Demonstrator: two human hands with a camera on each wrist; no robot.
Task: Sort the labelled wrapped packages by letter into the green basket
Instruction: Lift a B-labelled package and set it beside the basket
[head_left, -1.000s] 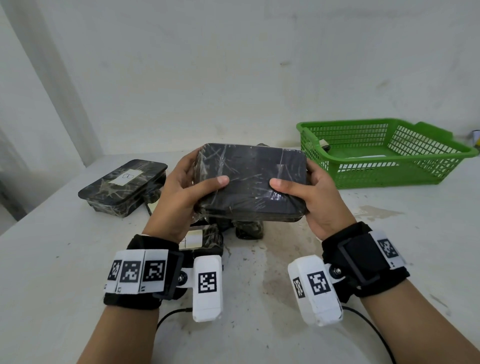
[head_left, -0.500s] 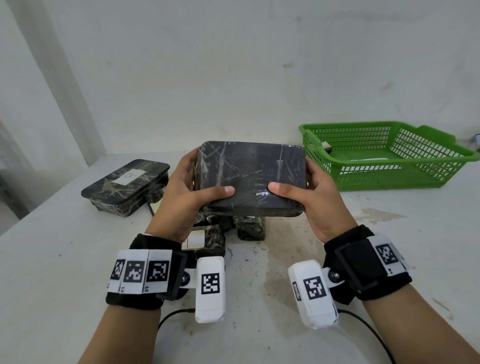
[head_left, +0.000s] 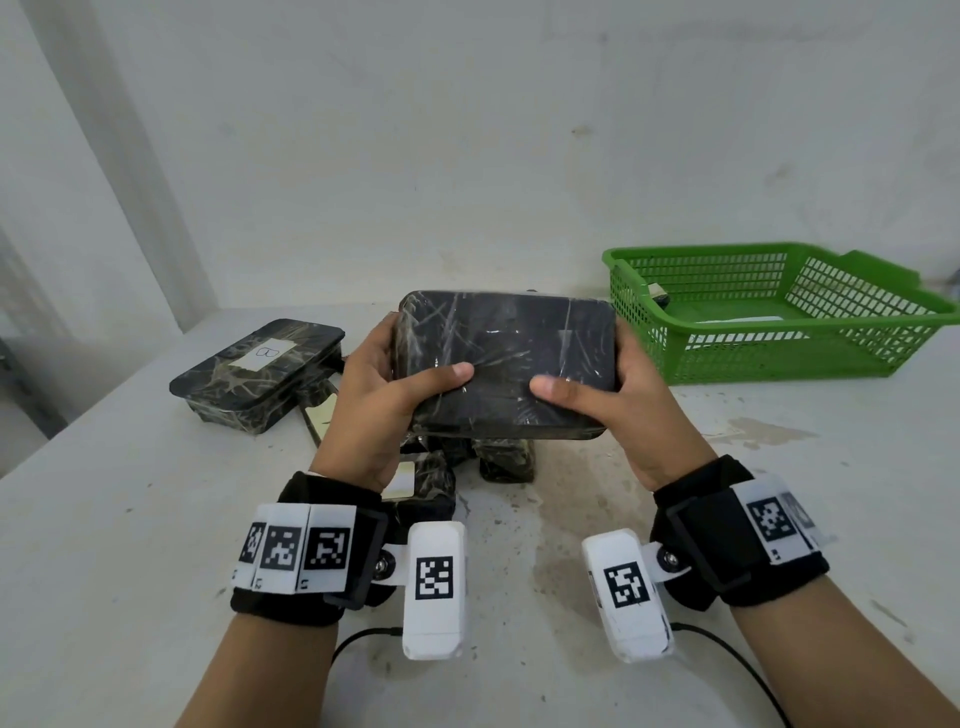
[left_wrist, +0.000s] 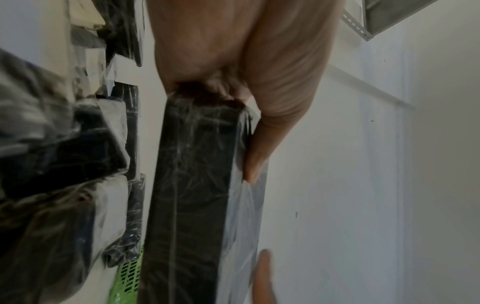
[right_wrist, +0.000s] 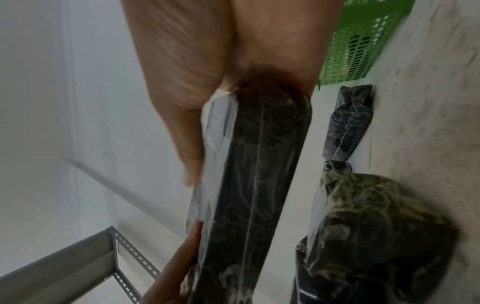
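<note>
Both hands hold a black film-wrapped package (head_left: 506, 353) up above the table centre, tilted so a plain unlabelled face looks at me. My left hand (head_left: 387, 387) grips its left end, thumb across the near face. My right hand (head_left: 605, 387) grips the right end the same way. The left wrist view shows the package (left_wrist: 192, 185) edge-on under my thumb; so does the right wrist view, package (right_wrist: 257, 174). The green basket (head_left: 779, 358) stands at the right rear, something white in it. Another wrapped package with a white label (head_left: 260, 371) lies at the left.
Several smaller wrapped packages (head_left: 498, 457) lie on the white table (head_left: 104, 545) below the held one, partly hidden by it and my left hand. A white wall stands close behind. A grey metal shelf frame (right_wrist: 64, 267) shows in the right wrist view.
The held package has tipped a little further towards me and sits slightly lower; both hands keep the same grip on it.
</note>
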